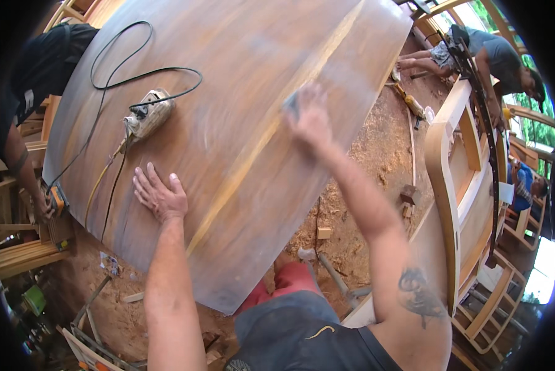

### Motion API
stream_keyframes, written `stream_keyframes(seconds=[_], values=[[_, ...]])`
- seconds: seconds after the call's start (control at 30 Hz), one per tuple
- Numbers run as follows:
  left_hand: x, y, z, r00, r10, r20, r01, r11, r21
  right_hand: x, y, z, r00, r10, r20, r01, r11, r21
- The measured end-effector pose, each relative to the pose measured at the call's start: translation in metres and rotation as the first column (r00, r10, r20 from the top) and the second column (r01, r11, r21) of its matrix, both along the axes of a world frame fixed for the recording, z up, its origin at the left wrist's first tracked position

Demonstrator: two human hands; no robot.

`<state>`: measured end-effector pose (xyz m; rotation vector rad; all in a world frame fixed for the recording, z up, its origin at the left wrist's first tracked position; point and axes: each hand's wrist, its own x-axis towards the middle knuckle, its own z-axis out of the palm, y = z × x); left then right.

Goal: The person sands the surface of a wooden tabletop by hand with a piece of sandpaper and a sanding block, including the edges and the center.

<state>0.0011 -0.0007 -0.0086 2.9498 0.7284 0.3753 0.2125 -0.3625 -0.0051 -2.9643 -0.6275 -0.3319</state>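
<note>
A large wooden tabletop (240,117), reddish brown with a pale yellow streak and whitish dust on it, spreads out before me. My left hand (160,193) lies flat on its near left part, fingers spread, holding nothing. Farther off, right of the middle, my right hand (311,117) presses down beside the yellow streak. Under its fingers is a blue-grey pad (291,105); motion blurs both, and most of the pad is hidden. A dusty power sander (151,114) rests on the wood beyond my left hand, its dark cord looping over the surface.
A person (49,68) in dark clothes at the left edge holds a yellow and black tool (57,199). At right, another person (494,55) bends over a curved wooden frame (444,142). A yellow power tool (412,105) lies on the sawdust-covered ground (376,148).
</note>
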Motion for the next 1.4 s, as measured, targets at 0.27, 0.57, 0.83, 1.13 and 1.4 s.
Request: stream_keyframes(seconds=[0.27,0.57,0.83,1.13,1.4], values=[[0.003,-0.001,0.004,0.999,0.000,0.046,0.000,1.000,0.005,0.020,-0.054,-0.003,0.996,0.076,-0.056,-0.086,0.974,-0.210],[-0.016,0.020,0.013,0.999,0.029,-0.014,-0.028,0.999,0.037,-0.142,0.012,0.008,0.919,0.292,-0.266,-0.255,0.953,0.165],[-0.002,0.005,0.001,1.000,0.002,0.006,-0.002,1.000,0.020,0.017,-0.054,0.005,0.977,-0.160,-0.139,0.173,0.980,0.095],[-0.006,0.015,0.013,0.998,-0.011,0.067,0.006,0.998,0.069,-0.040,-0.062,-0.003,0.978,0.148,-0.148,-0.158,0.985,-0.063],[-0.010,0.021,0.012,0.999,0.008,0.045,-0.012,0.997,0.082,-0.141,-0.002,0.001,0.953,0.213,-0.216,-0.167,0.963,0.213]])
